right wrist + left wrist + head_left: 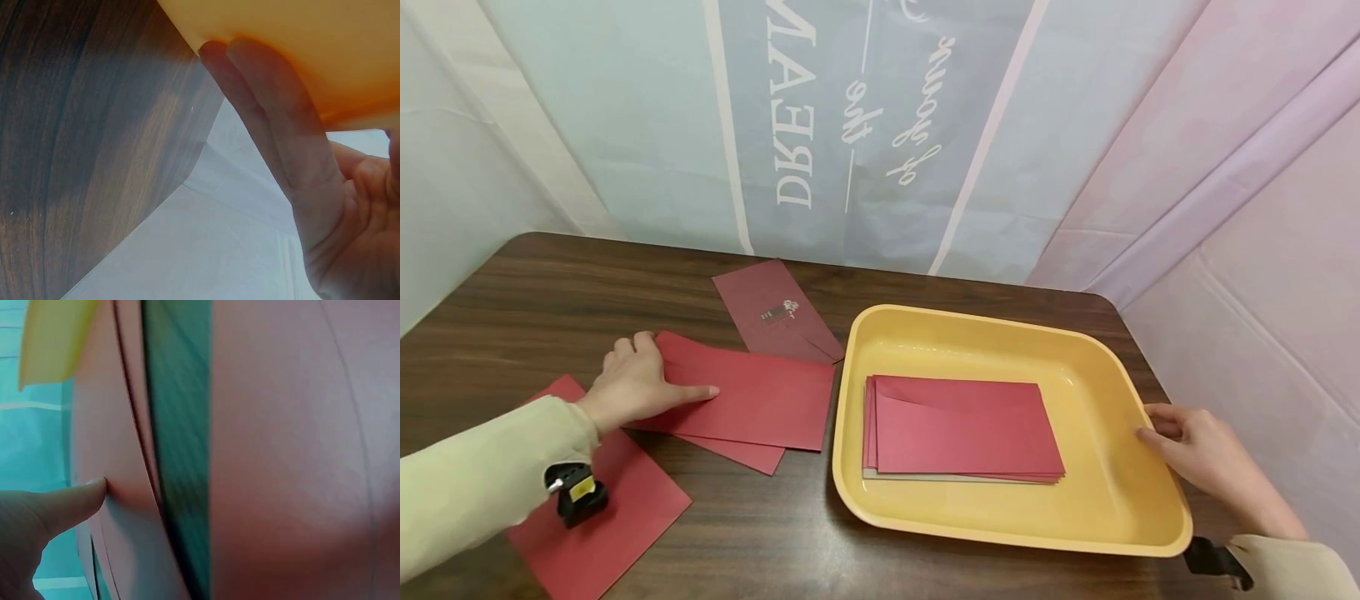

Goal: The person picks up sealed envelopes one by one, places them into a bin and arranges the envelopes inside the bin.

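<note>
On the left, my left hand (636, 383) holds a red envelope (767, 400) by its left end, thumb on the top face and the other fingers at the far edge. Another red envelope (752, 457) shows partly beneath it. In the left wrist view the thumb (69, 506) touches the paper; the other fingers are hidden there. My right hand (1206, 450) grips the right rim of a yellow tray (1120, 400), thumb on the inside and fingers outside under the rim. Inside the tray lies a stack of red envelopes (966, 427), slightly uneven at its edges.
A darker red envelope (775, 312) with a small printed mark lies behind, by the tray's left side. Under my left forearm is another red envelope (632, 508). The brown wooden table (760, 533) meets a printed cloth backdrop (880, 167) at its far edge.
</note>
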Tool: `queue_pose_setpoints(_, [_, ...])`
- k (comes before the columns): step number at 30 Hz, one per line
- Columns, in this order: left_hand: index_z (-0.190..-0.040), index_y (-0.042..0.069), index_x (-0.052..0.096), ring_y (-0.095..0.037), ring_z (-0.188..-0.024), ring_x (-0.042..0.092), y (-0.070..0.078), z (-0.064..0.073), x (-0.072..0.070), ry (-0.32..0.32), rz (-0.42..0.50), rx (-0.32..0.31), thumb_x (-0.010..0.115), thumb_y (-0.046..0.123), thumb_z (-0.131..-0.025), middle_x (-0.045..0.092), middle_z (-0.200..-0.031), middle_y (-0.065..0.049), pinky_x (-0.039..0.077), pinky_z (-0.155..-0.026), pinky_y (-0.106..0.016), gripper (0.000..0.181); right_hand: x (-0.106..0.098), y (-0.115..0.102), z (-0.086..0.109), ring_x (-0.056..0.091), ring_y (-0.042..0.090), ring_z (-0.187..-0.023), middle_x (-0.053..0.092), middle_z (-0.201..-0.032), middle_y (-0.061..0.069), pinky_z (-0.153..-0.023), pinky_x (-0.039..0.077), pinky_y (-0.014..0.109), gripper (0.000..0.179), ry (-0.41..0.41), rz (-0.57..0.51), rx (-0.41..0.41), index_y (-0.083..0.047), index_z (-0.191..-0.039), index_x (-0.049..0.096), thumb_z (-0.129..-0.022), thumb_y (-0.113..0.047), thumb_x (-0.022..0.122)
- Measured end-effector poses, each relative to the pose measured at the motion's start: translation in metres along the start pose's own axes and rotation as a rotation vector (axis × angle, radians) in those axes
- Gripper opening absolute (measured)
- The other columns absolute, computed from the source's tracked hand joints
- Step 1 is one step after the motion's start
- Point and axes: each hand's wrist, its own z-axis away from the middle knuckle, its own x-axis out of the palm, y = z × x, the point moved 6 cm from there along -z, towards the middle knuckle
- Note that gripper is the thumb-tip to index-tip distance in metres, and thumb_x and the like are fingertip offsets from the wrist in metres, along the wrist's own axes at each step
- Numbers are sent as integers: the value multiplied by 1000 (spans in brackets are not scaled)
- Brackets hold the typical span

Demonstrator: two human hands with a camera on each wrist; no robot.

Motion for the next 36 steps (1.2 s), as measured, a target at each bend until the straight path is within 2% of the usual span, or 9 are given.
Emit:
queue_pose_setpoints(5, [-111, -22, 28, -50, -95, 39, 0, -2, 0, -26, 6, -39, 76, 59, -69, 36, -102, -35, 44, -71, -52, 104, 1, 3, 1, 71, 25, -77, 70, -97, 24, -64, 47, 22, 45, -2, -5, 4, 12, -120, 58, -92, -22, 62])
queue_pose_setpoints(11, [-117, -26, 20, -52, -100, 39, -5, -6, 2, -78, 49, -91, 76, 62, -68, 35, -106, -38, 43, -79, -55, 116, 0, 3, 2, 70, 30, -81, 70, -97, 25, -67, 52, 32, 44, 0, 3, 5, 12, -120, 58, -92, -21, 62])
queue_pose_setpoints(16, [-117, -26, 19, -48, -95, 44, -8, -6, 3, -113, 61, -108, 74, 66, -67, 34, -106, -37, 44, -75, -50, 118, -3, -1, 2, 70, 28, -79, 71, -96, 24, -66, 51, 30, 43, 2, 7, 2, 13, -119, 59, -91, -20, 62])
queue_pose_setpoints(19, [-117, -27, 24, -46, -91, 47, -9, -5, 3, -134, 54, -104, 73, 67, -67, 34, -107, -37, 44, -73, -48, 118, -3, -2, 1, 70, 36, -82, 70, -96, 26, -69, 53, 40, 42, -3, 1, 0, 14, -119, 58, -92, -19, 62])
queue_pose_setpoints(22, [-106, -20, 39, -40, -83, 48, -8, -6, 0, -141, 32, -81, 72, 64, -71, 40, -98, -31, 43, -67, -42, 97, -3, -2, 1, 69, 37, -83, 70, -96, 26, -71, 53, 45, 43, -7, 7, 7, 14, -119, 58, -92, -19, 61])
queue_pose_setpoints(24, [-84, -8, 48, -29, -69, 45, -8, -7, -2, -138, 16, -54, 71, 58, -75, 43, -78, -20, 39, -59, -36, 71, -3, -2, 0, 69, 38, -84, 70, -97, 26, -72, 52, 46, 43, -11, 5, 9, 14, -120, 57, -92, -19, 61])
queue_pose_setpoints(27, [-65, 8, 41, -18, -59, 36, -8, -8, -6, -131, 15, -30, 69, 49, -80, 35, -61, -3, 31, -54, -30, 52, -3, -1, 0, 70, 34, -81, 70, -97, 26, -70, 53, 41, 43, -11, 2, 7, 13, -120, 58, -92, -20, 61])
queue_pose_setpoints(32, [-72, 5, 43, -17, -53, 44, -8, -9, -10, -143, 61, -48, 66, 39, -85, 42, -63, -5, 39, -49, -29, 43, -2, 1, -1, 71, 30, -79, 70, -97, 25, -67, 53, 32, 44, -13, -3, 0, 12, -120, 58, -92, -22, 61])
queue_pose_setpoints(36, [-79, 0, 47, -19, -55, 46, -7, -9, -13, -157, 77, -63, 62, 35, -88, 45, -67, -7, 40, -50, -30, 39, -1, 2, -1, 71, 31, -79, 70, -98, 25, -67, 53, 33, 45, -19, -9, 1, 12, -120, 58, -93, -23, 61])
